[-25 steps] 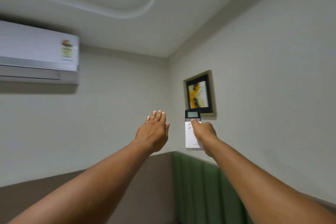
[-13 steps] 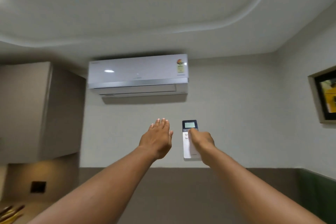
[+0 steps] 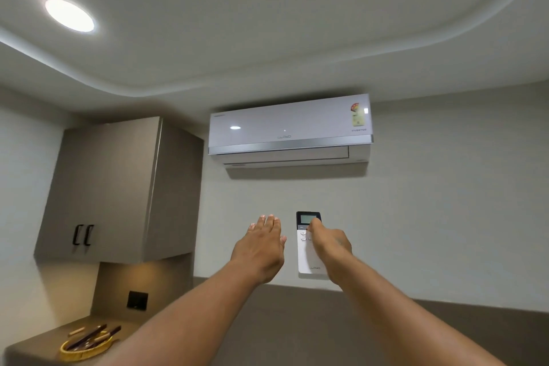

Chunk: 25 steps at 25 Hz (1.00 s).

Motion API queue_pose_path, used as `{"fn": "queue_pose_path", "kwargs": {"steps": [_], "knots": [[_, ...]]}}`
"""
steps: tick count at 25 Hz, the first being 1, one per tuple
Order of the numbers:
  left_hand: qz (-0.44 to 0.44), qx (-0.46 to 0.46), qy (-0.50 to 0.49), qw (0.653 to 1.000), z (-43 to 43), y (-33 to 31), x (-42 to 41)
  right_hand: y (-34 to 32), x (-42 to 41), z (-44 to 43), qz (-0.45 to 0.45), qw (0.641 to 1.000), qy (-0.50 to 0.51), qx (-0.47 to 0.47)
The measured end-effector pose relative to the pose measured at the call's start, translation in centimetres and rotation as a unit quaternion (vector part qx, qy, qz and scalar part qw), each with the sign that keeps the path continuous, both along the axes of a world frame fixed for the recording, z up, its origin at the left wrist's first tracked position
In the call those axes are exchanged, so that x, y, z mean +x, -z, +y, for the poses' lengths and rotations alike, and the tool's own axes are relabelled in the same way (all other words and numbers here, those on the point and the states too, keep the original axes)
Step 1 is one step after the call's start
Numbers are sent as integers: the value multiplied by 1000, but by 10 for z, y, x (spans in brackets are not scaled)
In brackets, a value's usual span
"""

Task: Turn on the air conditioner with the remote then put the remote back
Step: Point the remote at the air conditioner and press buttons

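A white air conditioner (image 3: 289, 131) hangs high on the far wall, its flap closed. My right hand (image 3: 328, 246) holds a slim white remote (image 3: 306, 255) upright, pointed at the unit; its dark screen sits at the top and my thumb rests on the buttons just below it. My left hand (image 3: 261, 249) hovers flat beside the remote on the left, fingers together and stretched out, holding nothing. Both arms reach forward from the bottom of the view.
A grey wall cabinet (image 3: 118, 190) with two black handles hangs at the left. Below it a counter carries a yellow woven tray (image 3: 86, 346) with wooden utensils. A round ceiling light (image 3: 69, 15) glows at the upper left.
The view has swung left: the framed picture has left the view, and the air conditioner now sits above my hands. The cabinet and tray have come into view. My hands keep their pose.
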<state>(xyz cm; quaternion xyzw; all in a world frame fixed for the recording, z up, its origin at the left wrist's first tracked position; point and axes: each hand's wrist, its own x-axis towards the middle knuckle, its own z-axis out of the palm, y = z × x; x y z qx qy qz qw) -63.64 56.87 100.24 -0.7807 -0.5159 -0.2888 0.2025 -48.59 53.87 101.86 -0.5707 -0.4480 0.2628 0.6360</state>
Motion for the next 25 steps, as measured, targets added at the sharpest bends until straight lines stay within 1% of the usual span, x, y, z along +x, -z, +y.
{"fn": "queue_pose_path", "kwargs": {"steps": [8, 15, 25], "knots": [[5, -10, 8, 1000, 15, 3, -6, 5, -7, 3, -23, 1000, -2, -18], [-3, -8, 26, 1000, 6, 0, 13, 3, 8, -12, -41, 999, 2, -24], [-14, 0, 15, 1000, -15, -10, 18, -2, 14, -29, -47, 998, -17, -28]]}}
